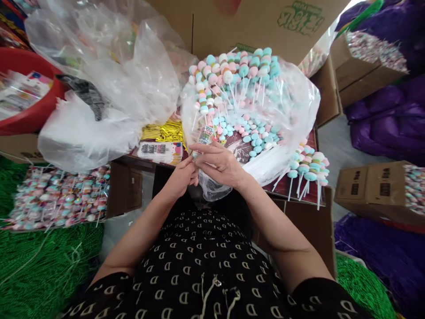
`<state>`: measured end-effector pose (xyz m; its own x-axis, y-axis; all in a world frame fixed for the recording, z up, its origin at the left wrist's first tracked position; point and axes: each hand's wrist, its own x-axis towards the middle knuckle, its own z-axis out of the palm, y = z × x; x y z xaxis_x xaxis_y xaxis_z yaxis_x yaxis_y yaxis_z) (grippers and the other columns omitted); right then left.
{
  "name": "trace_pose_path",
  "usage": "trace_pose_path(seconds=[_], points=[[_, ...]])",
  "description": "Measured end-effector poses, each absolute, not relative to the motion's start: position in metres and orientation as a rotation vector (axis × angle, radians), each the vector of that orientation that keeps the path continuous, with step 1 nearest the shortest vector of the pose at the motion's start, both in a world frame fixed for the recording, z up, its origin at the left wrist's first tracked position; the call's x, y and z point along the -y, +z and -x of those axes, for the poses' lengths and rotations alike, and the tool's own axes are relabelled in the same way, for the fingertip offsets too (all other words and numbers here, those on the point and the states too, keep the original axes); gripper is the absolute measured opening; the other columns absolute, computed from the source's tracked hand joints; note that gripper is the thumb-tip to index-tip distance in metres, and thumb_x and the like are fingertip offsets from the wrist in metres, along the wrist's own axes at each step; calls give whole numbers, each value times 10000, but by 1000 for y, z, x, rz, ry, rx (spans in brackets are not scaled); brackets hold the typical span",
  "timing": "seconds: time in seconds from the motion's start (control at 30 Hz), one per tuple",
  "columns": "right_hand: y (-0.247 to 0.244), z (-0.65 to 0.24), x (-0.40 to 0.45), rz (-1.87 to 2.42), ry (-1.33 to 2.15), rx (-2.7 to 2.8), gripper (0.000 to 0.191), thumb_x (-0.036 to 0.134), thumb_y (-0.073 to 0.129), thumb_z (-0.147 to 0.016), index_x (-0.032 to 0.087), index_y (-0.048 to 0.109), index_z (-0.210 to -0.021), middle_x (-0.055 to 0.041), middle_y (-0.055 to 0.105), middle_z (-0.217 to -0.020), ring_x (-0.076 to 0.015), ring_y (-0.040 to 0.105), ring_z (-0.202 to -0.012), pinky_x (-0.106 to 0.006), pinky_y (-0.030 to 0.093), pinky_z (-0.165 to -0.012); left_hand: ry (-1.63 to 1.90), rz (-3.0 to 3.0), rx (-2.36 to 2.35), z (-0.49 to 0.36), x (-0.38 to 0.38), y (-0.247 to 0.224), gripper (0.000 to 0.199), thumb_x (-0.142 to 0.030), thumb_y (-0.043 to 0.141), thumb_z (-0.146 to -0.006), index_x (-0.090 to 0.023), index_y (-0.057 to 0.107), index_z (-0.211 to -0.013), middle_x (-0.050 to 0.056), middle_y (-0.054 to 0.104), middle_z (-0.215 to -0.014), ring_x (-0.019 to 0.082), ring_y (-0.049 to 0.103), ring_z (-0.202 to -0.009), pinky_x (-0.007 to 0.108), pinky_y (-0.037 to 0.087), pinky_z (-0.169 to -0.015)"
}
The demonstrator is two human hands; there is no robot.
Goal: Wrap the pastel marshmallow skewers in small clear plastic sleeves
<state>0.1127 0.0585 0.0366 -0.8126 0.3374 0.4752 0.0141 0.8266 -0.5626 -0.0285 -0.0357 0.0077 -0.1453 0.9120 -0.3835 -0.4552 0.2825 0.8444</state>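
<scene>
A small printed clear packet (206, 133) stands up from between my hands at the table's near edge. My left hand (184, 176) has its fingers closed round the packet's lower end. Against it, my right hand (222, 166) bends its fingers and pinches at the same end. Just beyond lie pink, blue and white candy pieces (257, 137) and many candy skewers on white sticks (229, 71) in a large clear plastic bag (295, 93). Gold twist ties (164, 132) and a stack of printed bags (159, 151) lie left of my hands.
A red basin (55, 88) and crumpled plastic bags (116, 88) are at the left. More skewers (308, 164) lie at the table's right corner. Filled cartons (368, 184) stand on the right, and a box of wrapped skewers (63, 195) at lower left.
</scene>
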Motion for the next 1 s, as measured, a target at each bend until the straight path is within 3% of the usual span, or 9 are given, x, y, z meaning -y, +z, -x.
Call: trace_pose_path(seconds=[0.17,0.37,0.5,0.67,0.83,0.93,1.0], points=[[31,-129,-63,268,589,2564,279,179,475,-1043,186,751,-1000,-115,726,-1387,-219,677,-1011,-441,543,-911,1231,-547,-1171,21,40,13,245,-319,714,-758,-215,492,-749,-120,313,-505,44,246,-383,208,380,-412],[38,-139,-61,370,674,2659,312,189,440,-1042,226,750,-1024,-79,698,-1431,-221,677,-1135,-472,514,-1038,1283,-586,-1112,14,39,11,360,-499,657,-879,-216,489,-732,-107,301,-515,49,223,-386,216,387,-413],[39,-142,-58,428,725,2641,296,189,456,-1035,224,750,-1032,-79,680,-1456,-226,663,-1229,-489,491,-1105,1343,-573,-1164,8,39,9,413,-485,711,-875,-215,472,-676,-93,330,-507,54,251,-388,217,365,-396],[21,-141,-41,627,668,2402,251,238,516,-1023,222,763,-986,-114,645,-1490,-235,687,-1082,-475,553,-1014,1429,-495,-1158,1,38,9,334,-425,719,-882,-213,507,-734,-103,324,-531,55,257,-405,205,361,-405],[1,-133,-17,886,717,1961,163,250,601,-958,212,747,-897,-131,748,-1242,-220,698,-973,-417,585,-885,1473,-429,-1151,-5,36,4,348,-453,703,-910,-210,516,-745,-97,330,-540,58,282,-408,212,347,-416],[1,-127,-11,1002,934,1758,140,266,625,-916,215,710,-817,-84,767,-1062,-172,682,-831,-334,563,-740,1459,-476,-1127,-5,36,2,344,-475,684,-918,-205,546,-757,-99,319,-516,60,270,-401,216,340,-414],[4,-126,-10,1044,1123,1640,144,289,638,-892,220,688,-776,-51,759,-969,-161,676,-823,-312,549,-741,1442,-496,-1107,-5,36,4,348,-480,682,-921,-203,555,-753,-105,298,-497,58,253,-389,217,345,-414]])
